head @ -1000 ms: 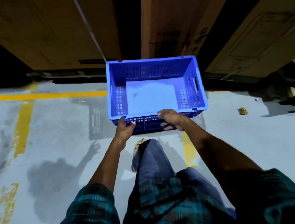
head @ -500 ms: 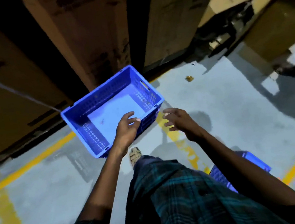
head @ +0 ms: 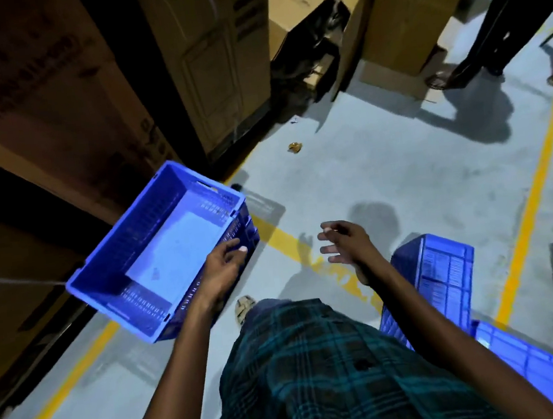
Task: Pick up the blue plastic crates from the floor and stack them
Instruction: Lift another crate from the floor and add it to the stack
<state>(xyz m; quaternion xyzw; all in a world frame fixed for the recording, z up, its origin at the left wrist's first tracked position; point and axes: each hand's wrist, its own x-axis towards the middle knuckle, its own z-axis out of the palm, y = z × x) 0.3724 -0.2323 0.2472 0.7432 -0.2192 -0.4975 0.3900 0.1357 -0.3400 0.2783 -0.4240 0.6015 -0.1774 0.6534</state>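
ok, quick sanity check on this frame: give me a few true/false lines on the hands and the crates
1. The left hand grips the near rim of the open blue crate. True.
2. The right hand also holds that crate. False: it hangs free over the floor, fingers loosely spread, holding nothing.
3. The held crate is full of goods. False: its inside is bare down to the pale bottom.
4. An upturned blue crate lies on the floor to the person's right. True.
5. Tall cardboard boxes stand behind the held crate. True.
6. No yellow line marks the floor. False: a yellow floor line runs along the right side.
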